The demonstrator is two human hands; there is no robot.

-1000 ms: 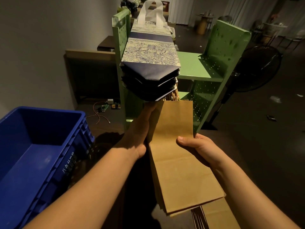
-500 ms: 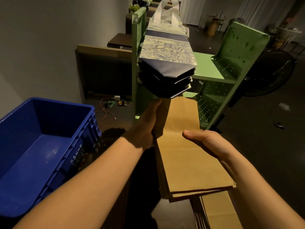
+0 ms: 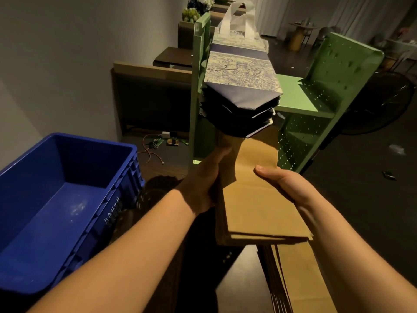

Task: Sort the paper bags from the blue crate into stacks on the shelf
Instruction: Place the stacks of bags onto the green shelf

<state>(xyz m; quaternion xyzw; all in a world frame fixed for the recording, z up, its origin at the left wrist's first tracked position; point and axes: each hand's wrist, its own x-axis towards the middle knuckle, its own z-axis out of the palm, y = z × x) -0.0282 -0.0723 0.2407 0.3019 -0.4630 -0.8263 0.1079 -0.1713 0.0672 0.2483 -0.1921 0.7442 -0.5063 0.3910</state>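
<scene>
Item: brown paper bags (image 3: 259,199), flat bundle, held level in front of me, far end under the navy patterned bags (image 3: 241,86) on the green shelf (image 3: 300,98). Handling, by my judgement: light, floppy, slick, prone to fanning; best gripped at both long edges. My left hand (image 3: 203,179) grips the left edge; my right hand (image 3: 282,184) grips the right, thumb on top. Blue crate (image 3: 126,177) stands left.

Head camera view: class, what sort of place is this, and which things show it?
Probably a dim event or shop back room used for packing: a green pegboard shelf stacked with patterned gift bags, a blue crate, and round tables behind.
</scene>
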